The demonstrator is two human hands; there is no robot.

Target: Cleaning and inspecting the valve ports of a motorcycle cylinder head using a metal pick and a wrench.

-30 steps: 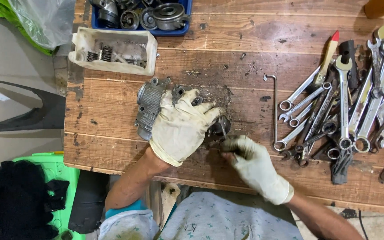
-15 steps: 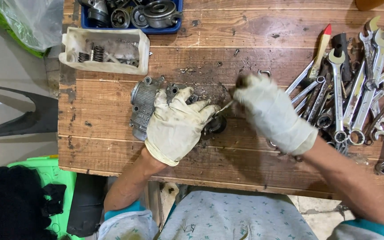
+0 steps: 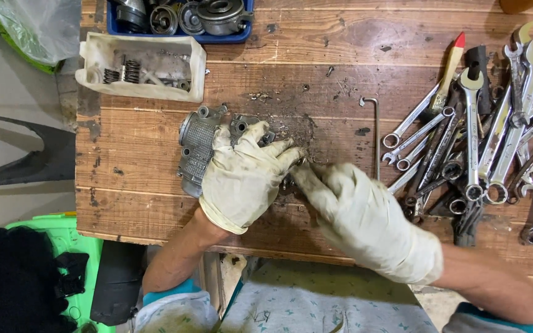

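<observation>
Mostly worn wooden bench (image 3: 155,160); left hand (image 3: 242,179) spread on engine part (image 3: 195,151), right hand (image 3: 365,222) grip unclear.

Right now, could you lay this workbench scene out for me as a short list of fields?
Left hand: gloved, pressed flat on a grey metal engine part
Right hand: gloved, fingertips meeting the left hand's; anything held is hidden
Surface: worn wooden bench
Right side: pile of spanners
Between: bent hex key
Top left: white tray with springs, blue tray with round metal parts
</observation>
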